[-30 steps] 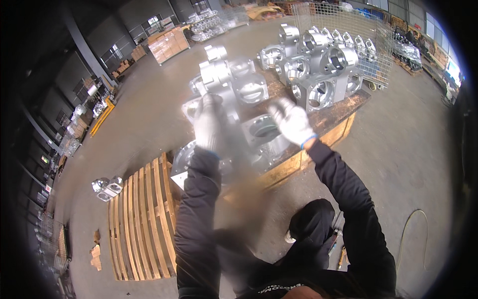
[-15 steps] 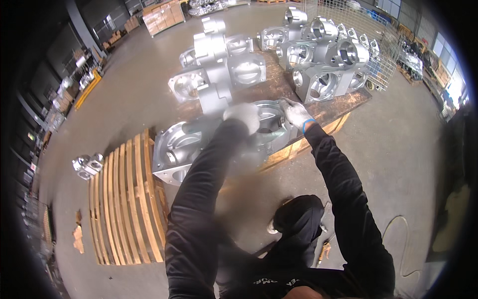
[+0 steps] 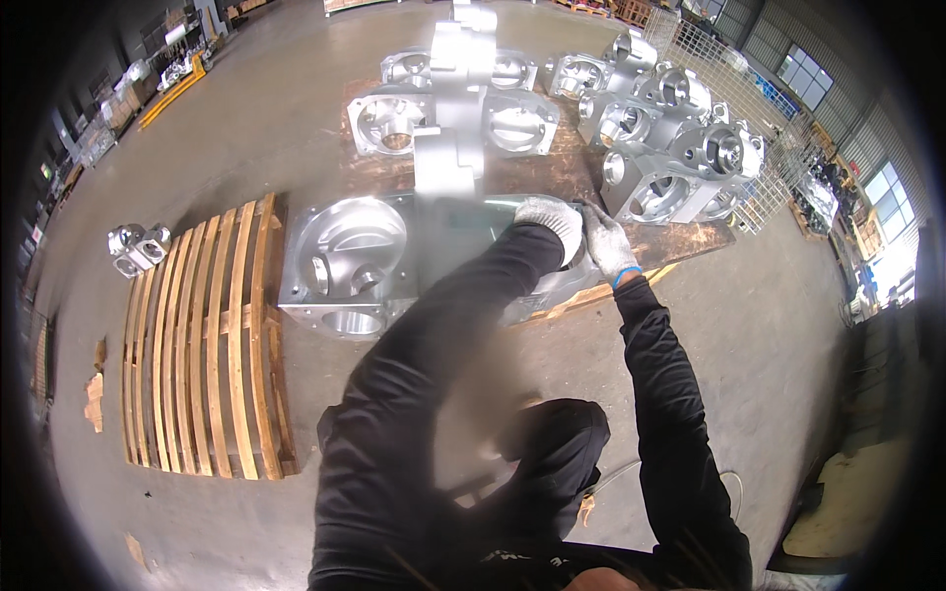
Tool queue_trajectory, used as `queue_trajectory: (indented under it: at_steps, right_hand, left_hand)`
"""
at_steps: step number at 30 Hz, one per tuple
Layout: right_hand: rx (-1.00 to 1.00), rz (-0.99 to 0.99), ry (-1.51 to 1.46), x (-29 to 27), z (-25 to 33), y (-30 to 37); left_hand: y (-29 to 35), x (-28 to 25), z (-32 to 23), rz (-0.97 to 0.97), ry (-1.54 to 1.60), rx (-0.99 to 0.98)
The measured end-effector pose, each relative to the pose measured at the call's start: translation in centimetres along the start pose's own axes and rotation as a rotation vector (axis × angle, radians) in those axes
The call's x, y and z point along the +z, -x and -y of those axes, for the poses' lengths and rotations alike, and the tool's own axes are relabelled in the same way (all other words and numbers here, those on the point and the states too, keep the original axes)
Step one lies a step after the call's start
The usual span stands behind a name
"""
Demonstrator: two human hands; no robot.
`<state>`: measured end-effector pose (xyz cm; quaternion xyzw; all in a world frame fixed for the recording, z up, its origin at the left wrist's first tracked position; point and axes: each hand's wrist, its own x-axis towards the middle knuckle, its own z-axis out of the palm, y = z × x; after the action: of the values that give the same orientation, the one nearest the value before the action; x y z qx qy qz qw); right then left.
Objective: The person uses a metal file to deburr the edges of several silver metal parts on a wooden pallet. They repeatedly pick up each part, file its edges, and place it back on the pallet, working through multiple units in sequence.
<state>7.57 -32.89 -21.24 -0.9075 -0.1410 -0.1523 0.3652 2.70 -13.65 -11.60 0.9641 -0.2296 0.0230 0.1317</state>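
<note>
A large silver metal casting with wide round openings lies along the near edge of the wooden tabletop. Both my hands, in pale work gloves, are at its right end. My left hand rests over the rim of the right-hand opening, its fingers bent downward and partly hidden; what they hold, if anything, cannot be made out. Close beside it, my right hand is closed on the casting's right edge, a blue band at its wrist. My left forearm crosses in front of the casting and hides its middle, and a blur covers part there too.
More silver castings stand behind on the brown tabletop, with a cluster of castings at the right. A slatted wooden pallet lies to the left, a small casting beyond it. A wire mesh cage stands at the far right.
My left hand has moved right along the casting, up beside my right hand. The whole view has shifted, so more of the casting's left opening shows.
</note>
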Motion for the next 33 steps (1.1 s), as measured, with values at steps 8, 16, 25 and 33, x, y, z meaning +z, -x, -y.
queue_trajectory:
  at_steps: [8,16,25,33]
  right_hand:
    - [0.014,0.02,0.09,-0.7,2.2,1.1]
    - [0.374,0.081,-0.364,-1.1,3.6,1.4]
    - [0.355,0.085,-0.215,-0.6,1.5,0.9]
    - [0.394,0.072,-0.324,0.3,0.8,0.4]
  left_hand:
    - [2.1,1.2,5.2,0.013,-0.231,0.621]
    - [1.4,-0.6,9.9,-0.031,-0.27,0.792]
    - [0.8,0.8,6.9,-0.078,-0.025,0.774]
    - [-0.4,1.3,1.8,-0.228,-0.432,0.415]
